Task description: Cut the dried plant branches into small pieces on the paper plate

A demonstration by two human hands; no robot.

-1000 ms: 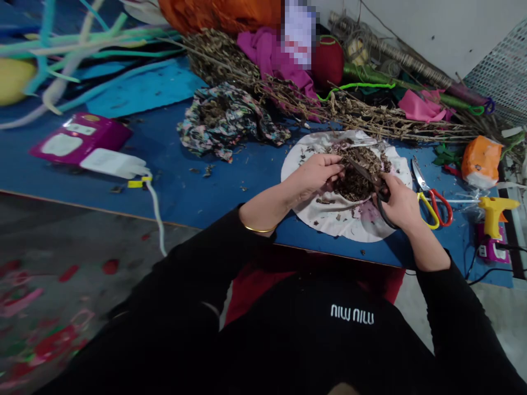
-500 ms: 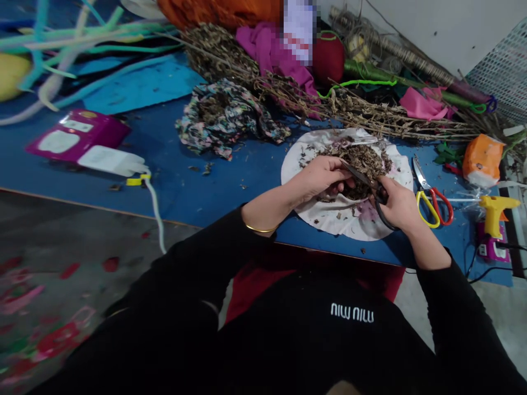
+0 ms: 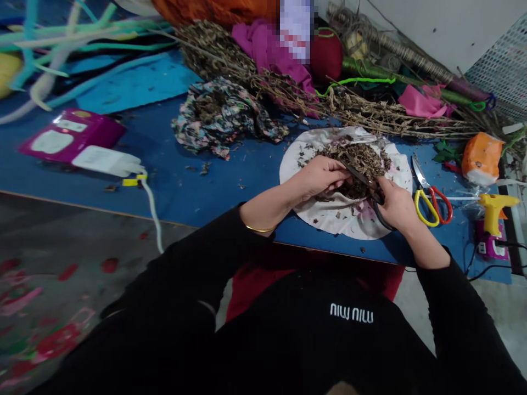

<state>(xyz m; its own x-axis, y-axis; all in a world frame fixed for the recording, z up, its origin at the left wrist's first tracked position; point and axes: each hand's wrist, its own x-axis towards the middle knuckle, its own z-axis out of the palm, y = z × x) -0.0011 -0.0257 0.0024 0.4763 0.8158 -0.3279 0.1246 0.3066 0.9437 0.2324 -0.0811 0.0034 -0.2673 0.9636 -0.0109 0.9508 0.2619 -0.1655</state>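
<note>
Dark-bladed scissors with black handles (image 3: 356, 172) are gripped in my right hand (image 3: 396, 205), and their blades point left over a heap of crumbled dried leaves (image 3: 368, 157). The heap lies on a round white cloth (image 3: 349, 227) near the table's front edge. My left hand (image 3: 324, 175) is at the heap's left side, fingers pinched together close to the scissor tips. What sits between those fingers is too small and hidden to make out. Leaf bits are scattered across the cloth.
Scissors with red and yellow handles (image 3: 433, 206) lie right of the cloth, near a yellow glue gun (image 3: 494, 211) and an orange-and-white packet (image 3: 481, 159). Dried stalks (image 3: 382, 123) run along the back. Left are a crumpled floral cloth (image 3: 230, 112) and a purple packet (image 3: 74, 137).
My left hand has shifted slightly and its fingers have drawn closer together. The scissor blades have tilted a little over the heap. The whole view has drifted slightly.
</note>
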